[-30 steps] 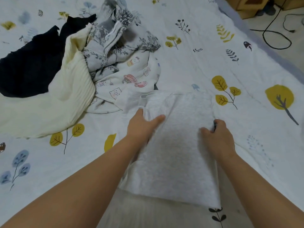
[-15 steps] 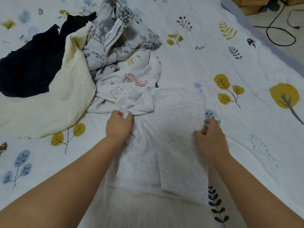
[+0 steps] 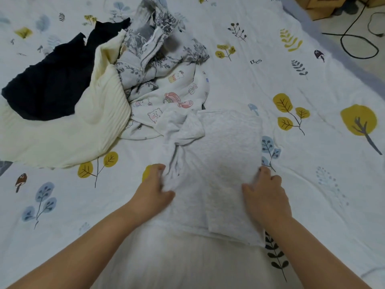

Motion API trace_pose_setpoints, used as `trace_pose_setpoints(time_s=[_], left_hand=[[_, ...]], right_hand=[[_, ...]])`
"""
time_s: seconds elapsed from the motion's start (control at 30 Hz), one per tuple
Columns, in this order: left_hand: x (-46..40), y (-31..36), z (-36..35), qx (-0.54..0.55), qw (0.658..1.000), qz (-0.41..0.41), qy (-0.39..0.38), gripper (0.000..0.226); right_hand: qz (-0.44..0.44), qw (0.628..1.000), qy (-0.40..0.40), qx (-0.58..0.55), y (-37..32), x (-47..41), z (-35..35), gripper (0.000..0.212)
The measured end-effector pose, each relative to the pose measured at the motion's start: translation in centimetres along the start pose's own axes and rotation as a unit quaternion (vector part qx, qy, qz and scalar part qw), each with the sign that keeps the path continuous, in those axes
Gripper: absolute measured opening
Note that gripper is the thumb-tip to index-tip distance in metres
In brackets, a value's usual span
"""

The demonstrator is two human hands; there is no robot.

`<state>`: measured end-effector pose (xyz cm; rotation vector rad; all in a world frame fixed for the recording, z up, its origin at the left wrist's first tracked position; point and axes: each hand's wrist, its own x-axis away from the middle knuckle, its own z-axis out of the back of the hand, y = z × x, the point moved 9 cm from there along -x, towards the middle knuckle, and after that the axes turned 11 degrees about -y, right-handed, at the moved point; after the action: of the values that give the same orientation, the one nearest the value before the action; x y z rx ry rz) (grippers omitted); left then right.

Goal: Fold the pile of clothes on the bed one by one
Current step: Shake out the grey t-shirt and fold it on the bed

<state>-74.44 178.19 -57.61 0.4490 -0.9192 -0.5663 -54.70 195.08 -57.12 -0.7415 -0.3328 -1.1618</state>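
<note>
Hands nearer, apparently gripping garment.

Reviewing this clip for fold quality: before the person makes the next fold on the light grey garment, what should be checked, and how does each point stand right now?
1. Left hand grips the grey garment at its left edge: ok.
2. Right hand holds the right edge: ok.
3. Right side lies flat with a straight edge: ok.
4. Left side smooth: not ok, the cloth is bunched and twisted above the left hand.
5. Garment apart from the unfolded pile: not ok, its crumpled upper left corner touches the cartoon-print piece.
6. Layers underneath aligned: cannot tell.
</note>
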Motion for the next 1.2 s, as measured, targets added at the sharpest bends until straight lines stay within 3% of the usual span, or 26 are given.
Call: trace_pose_setpoints(time_s=[0.07, 0.13, 0.23, 0.4, 0.47, 0.7, 0.87, 0.97, 1.03, 1.13, 1.2], left_hand=[[0.6, -1.5, 1.7, 0.043, 0.997, 0.029, 0.062, 0.057], [1.2, -3.1, 2.8, -0.019, 0.989, 0.092, 0.114, 0.06], [1.5, -4.3, 1.9, -0.097, 0.98, 0.144, 0.1, 0.068], [1.0, -4.4, 0.2, 0.101, 0.987, 0.108, 0.06, 0.064], [1.4, -4.1, 0.1, 0.131, 0.986, 0.083, 0.061, 0.06], [5.9, -4.2, -2.0, 0.138, 0.988, 0.034, 0.062, 0.064], [10.2, -6.9, -6.4, 0.166, 0.982, 0.074, 0.053, 0.063], [11.6, -8.0, -8.4, 0.114, 0.986, 0.11, 0.046, 0.064], [11.7, -7.4, -7.3, 0.035, 0.988, 0.115, 0.101, 0.061], [9.9, -4.5, -4.2, -0.052, 0.974, 0.077, 0.205, 0.068], [7.6, -2.0, -2.9, -0.073, 0.969, 0.042, 0.231, 0.07]], right_hand=[[-0.004, 0.999, -0.017, -0.05, 0.7, 0.2, -0.3, 0.05], [-0.012, 0.997, -0.032, -0.075, 1.4, 0.5, -0.6, 0.049], [-0.024, 0.993, -0.067, -0.098, 2.1, 1.0, -1.4, 0.05], [0.005, 0.969, -0.115, -0.219, 1.9, 1.6, -2.9, 0.071], [0.021, 0.964, -0.109, -0.24, 1.8, 2.1, -2.7, 0.073], [0.052, 0.962, -0.128, -0.237, 3.7, 4.9, -1.4, 0.064], [0.027, 0.972, -0.161, -0.171, 7.3, 7.7, -3.2, 0.069], [0.009, 0.977, -0.174, -0.126, 9.0, 8.3, -4.2, 0.068], [-0.001, 0.983, -0.159, -0.088, 9.2, 8.0, -3.9, 0.067], [0.005, 0.996, -0.061, -0.069, 8.0, 6.5, -1.2, 0.062], [0.031, 0.996, -0.003, -0.085, 6.2, 5.1, 0.3, 0.06]])
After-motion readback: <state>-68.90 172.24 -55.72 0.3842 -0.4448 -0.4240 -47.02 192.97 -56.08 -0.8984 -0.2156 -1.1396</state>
